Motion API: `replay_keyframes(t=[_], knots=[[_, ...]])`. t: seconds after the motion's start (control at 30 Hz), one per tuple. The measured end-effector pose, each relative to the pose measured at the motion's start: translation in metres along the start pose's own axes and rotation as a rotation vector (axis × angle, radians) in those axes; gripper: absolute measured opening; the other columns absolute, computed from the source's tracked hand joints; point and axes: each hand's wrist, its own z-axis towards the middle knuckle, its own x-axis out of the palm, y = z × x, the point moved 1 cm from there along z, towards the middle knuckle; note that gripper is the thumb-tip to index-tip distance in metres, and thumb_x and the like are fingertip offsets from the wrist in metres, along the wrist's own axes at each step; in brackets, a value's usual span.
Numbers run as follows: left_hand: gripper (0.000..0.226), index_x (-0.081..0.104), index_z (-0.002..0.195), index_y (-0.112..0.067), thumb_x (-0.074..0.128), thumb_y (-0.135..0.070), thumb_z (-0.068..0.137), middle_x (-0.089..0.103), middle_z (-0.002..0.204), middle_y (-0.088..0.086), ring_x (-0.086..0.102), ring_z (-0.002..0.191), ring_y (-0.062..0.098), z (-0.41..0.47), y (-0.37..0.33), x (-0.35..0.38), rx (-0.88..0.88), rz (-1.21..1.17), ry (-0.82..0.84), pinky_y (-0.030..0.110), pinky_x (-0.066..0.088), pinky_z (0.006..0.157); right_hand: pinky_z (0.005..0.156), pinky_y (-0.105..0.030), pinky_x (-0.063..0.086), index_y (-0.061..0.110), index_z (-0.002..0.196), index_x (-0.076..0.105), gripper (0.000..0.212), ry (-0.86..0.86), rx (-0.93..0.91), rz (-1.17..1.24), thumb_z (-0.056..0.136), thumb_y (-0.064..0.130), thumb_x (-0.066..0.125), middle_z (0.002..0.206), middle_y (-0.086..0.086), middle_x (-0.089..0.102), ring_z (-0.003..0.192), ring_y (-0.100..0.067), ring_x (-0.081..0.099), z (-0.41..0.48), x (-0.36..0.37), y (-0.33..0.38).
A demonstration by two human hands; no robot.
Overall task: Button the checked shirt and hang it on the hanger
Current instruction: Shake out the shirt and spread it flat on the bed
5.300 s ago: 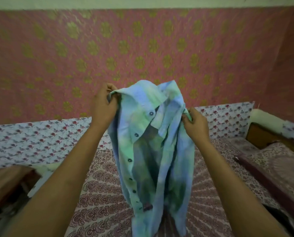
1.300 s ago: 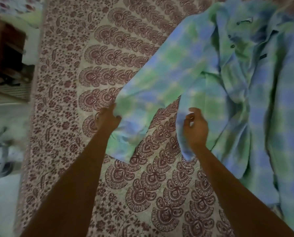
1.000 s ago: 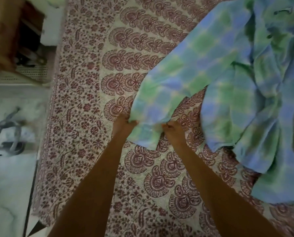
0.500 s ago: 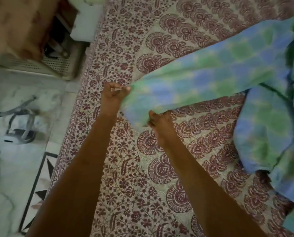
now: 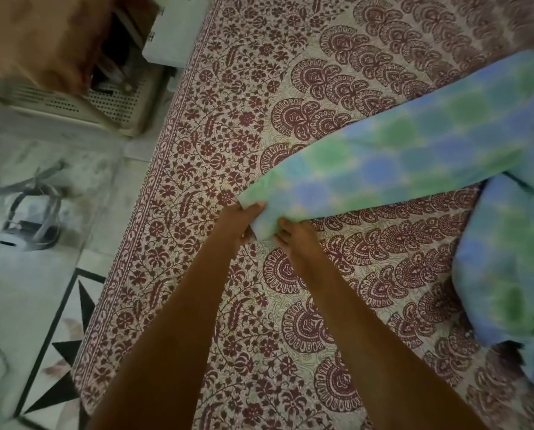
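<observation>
Item: one checked shirt [image 5: 445, 156], blue and green, lying on the bed cover [image 5: 290, 97]; its body is heaped at the right edge of view, and one sleeve [image 5: 383, 162] runs out leftward across the cover to my hands. Only this one sleeve is plainly visible. Holders: two bare hands, both at the cuff [image 5: 261, 209]. My left hand [image 5: 239, 220] has the cuff's far corner, its thumb on top of the cloth and its fingers curled beneath; my right hand [image 5: 292, 235] pinches the near corner, with its fingers [image 5: 285, 226] closed on the fabric. Both are shut onto the cuff, one to each side, with a small stretch of cloth between them. Purpose, as I judge it: I hold the end taut and drawn away from the heap so the sleeve lies flat and straight before the front is buttoned. Buttons: none visible from here, as the front is folded into the heap, so I cannot tell how many are done. Hanger: none in view. Other entries: one patterned cover, maroon on cream, serving as the work surface; one perforated crate [image 5: 82, 103] on the floor beyond the bed's left edge; one pale box [image 5: 175, 29] beside it; one small stand [image 5: 26, 212], blurred, on the floor [image 5: 26, 305].
</observation>
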Motion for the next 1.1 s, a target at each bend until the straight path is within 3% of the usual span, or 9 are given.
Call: replay_keyframes(t=[0.13, 0.27, 0.4, 0.5, 0.7, 0.8, 0.87, 0.97, 1.1], knots=[[0.018, 0.059, 0.106, -0.01, 0.059, -0.016, 0.089, 0.065, 0.101, 0.008, 0.062, 0.088, 0.021, -0.005, -0.004, -0.004, 0.097, -0.093, 0.061, 0.038, 0.054, 0.079, 0.068, -0.024, 0.05, 0.016, 0.089, 0.058, 0.016, 0.032, -0.051, -0.193, 0.09, 0.003, 0.049, 0.092, -0.007, 0.061, 0.079, -0.015, 0.058, 0.0, -0.002, 0.01], [0.022, 0.061, 0.106, -0.005, 0.063, -0.004, 0.084, 0.064, 0.102, 0.013, 0.063, 0.094, 0.03, -0.001, 0.009, -0.006, 0.175, 0.023, -0.146, 0.044, 0.055, 0.082, 0.047, -0.015, 0.045, 0.004, 0.094, 0.057, 0.007, -0.024, -0.033, -0.34, 0.088, 0.002, 0.054, 0.082, -0.01, 0.06, 0.063, -0.011, 0.054, -0.002, -0.02, 0.007], [0.028, 0.057, 0.097, -0.001, 0.072, -0.001, 0.074, 0.065, 0.103, 0.019, 0.066, 0.089, 0.035, 0.002, 0.021, 0.002, 0.121, 0.216, -0.282, 0.044, 0.057, 0.078, 0.053, -0.019, 0.041, 0.006, 0.089, 0.058, 0.006, -0.112, -0.023, -0.369, 0.085, 0.002, 0.056, 0.077, -0.007, 0.059, 0.063, -0.013, 0.051, -0.01, -0.048, 0.006], [0.035, 0.05, 0.093, -0.008, 0.073, -0.001, 0.068, 0.06, 0.102, 0.013, 0.062, 0.089, 0.031, -0.01, 0.018, 0.012, 0.246, 0.366, -0.418, 0.043, 0.056, 0.077, 0.045, -0.016, 0.038, 0.002, 0.102, 0.062, 0.019, -0.171, -0.042, -0.355, 0.084, 0.007, 0.062, 0.073, -0.005, 0.058, 0.059, -0.012, 0.049, -0.022, -0.071, 0.015], [0.031, 0.056, 0.105, -0.017, 0.065, -0.013, 0.075, 0.049, 0.121, 0.012, 0.047, 0.113, 0.034, -0.05, 0.007, 0.072, 0.512, 0.759, -0.492, 0.045, 0.037, 0.094, 0.087, -0.042, 0.052, 0.013, 0.08, 0.06, 0.01, -0.252, -0.157, -0.346, 0.085, 0.005, 0.058, 0.089, -0.009, 0.064, 0.089, -0.029, 0.062, -0.055, -0.126, 0.055], [0.025, 0.059, 0.102, -0.019, 0.064, -0.014, 0.078, 0.053, 0.115, 0.011, 0.05, 0.111, 0.033, -0.065, 0.011, 0.119, 0.575, 0.78, -0.357, 0.042, 0.038, 0.094, 0.071, -0.024, 0.051, 0.01, 0.086, 0.063, 0.011, -0.317, -0.274, -0.319, 0.087, 0.002, 0.055, 0.084, -0.006, 0.063, 0.076, -0.016, 0.06, -0.077, -0.168, 0.076], [0.023, 0.061, 0.098, -0.018, 0.065, -0.011, 0.076, 0.059, 0.11, 0.01, 0.056, 0.105, 0.029, -0.073, 0.016, 0.15, 0.615, 0.729, -0.22, 0.038, 0.043, 0.093, 0.068, -0.024, 0.047, 0.016, 0.079, 0.063, 0.016, -0.332, -0.347, -0.323, 0.086, 0.003, 0.058, 0.078, 0.002, 0.062, 0.07, -0.008, 0.057, -0.096, -0.196, 0.087], [0.026, 0.063, 0.099, -0.014, 0.069, -0.01, 0.074, 0.064, 0.107, 0.008, 0.061, 0.102, 0.025, -0.09, 0.031, 0.2, 0.682, 0.721, 0.003, 0.03, 0.045, 0.086, 0.074, -0.026, 0.049, 0.007, 0.081, 0.064, 0.007, -0.469, -0.472, -0.268, 0.085, 0.003, 0.059, 0.089, -0.01, 0.066, 0.08, -0.016, 0.063, -0.115, -0.249, 0.091], [0.068, 0.049, 0.128, -0.013, 0.076, -0.034, 0.069, 0.051, 0.132, 0.011, 0.047, 0.122, 0.024, -0.111, 0.066, 0.254, 0.673, 0.927, 0.413, 0.028, 0.037, 0.094, 0.084, -0.037, 0.049, 0.005, 0.098, 0.062, 0.014, -0.782, -0.447, -0.484, 0.087, 0.004, 0.054, 0.106, -0.016, 0.064, 0.096, -0.026, 0.063, -0.133, -0.319, 0.083]])
